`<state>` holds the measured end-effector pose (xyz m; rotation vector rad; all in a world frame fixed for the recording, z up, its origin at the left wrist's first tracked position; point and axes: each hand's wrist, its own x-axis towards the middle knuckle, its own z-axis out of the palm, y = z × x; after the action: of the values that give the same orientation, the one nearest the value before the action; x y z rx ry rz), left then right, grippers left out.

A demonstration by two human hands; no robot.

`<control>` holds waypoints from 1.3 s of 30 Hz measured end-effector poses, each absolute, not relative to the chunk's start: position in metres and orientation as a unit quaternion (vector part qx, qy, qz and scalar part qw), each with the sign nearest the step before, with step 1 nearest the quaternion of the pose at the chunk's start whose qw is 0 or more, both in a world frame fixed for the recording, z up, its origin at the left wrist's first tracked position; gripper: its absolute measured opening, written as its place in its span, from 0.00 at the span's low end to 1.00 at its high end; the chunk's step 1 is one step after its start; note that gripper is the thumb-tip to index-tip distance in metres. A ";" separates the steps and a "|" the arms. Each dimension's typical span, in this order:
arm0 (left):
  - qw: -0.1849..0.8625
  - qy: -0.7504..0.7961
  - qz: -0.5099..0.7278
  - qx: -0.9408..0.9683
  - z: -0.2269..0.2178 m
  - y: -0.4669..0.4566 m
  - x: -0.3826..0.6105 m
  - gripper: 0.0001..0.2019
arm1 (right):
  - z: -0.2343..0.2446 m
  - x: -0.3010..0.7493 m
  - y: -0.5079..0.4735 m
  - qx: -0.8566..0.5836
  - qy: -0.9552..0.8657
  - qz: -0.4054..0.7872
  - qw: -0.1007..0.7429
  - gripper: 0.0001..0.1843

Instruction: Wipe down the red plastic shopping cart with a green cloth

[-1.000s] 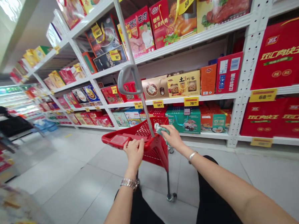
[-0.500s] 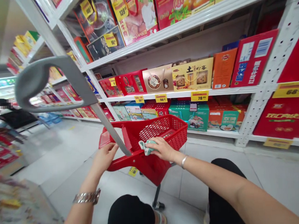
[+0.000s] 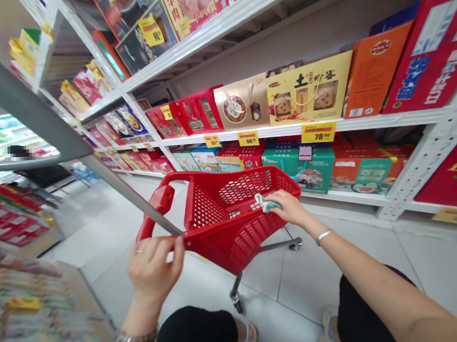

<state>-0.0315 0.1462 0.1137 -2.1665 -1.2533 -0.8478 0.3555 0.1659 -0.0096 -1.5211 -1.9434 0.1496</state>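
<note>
A red plastic shopping basket on wheels [image 3: 219, 222] stands on the floor in front of me. My left hand [image 3: 155, 269] grips its near rim, beside the foot of the grey pull handle [image 3: 30, 112], which slants up to the left. My right hand [image 3: 287, 208] is closed on a small pale green cloth [image 3: 266, 203] and presses it on the basket's right rim. A silver watch is on my left wrist and a thin bangle on my right. The basket's inside looks empty.
White shelving [image 3: 326, 130] with gift boxes and yellow price tags runs along the right of the aisle. A low display of packaged goods [image 3: 24, 304] stands close at my left. A person in dark clothes [image 3: 33, 171] is far down the aisle. Grey tiled floor lies between.
The basket has turned and come nearer, and its grey handle has swung up and left. My right hand slid the cloth along the rim to the right side. My left hand shifted its hold.
</note>
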 end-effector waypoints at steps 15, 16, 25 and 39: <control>0.145 -0.545 -0.129 -0.816 0.056 0.257 0.109 0.30 | -0.018 0.338 0.179 -0.593 -0.732 0.008 0.335 0.25; 0.152 -0.538 -0.134 -0.818 0.055 0.258 0.108 0.30 | -0.018 0.345 0.179 -0.608 -0.720 0.009 0.334 0.27; 0.169 -0.549 -0.097 -0.813 0.052 0.269 0.121 0.27 | -0.020 0.346 0.196 -0.618 -0.689 0.043 0.375 0.21; 0.128 -0.590 0.055 -0.795 0.073 0.277 0.119 0.28 | -0.022 0.348 0.197 -0.589 -0.727 -0.015 0.352 0.26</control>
<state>0.1185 0.2770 0.0728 -2.3121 -1.7167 0.1599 0.3475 0.1972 -0.0222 -1.5255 -1.8815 -0.0389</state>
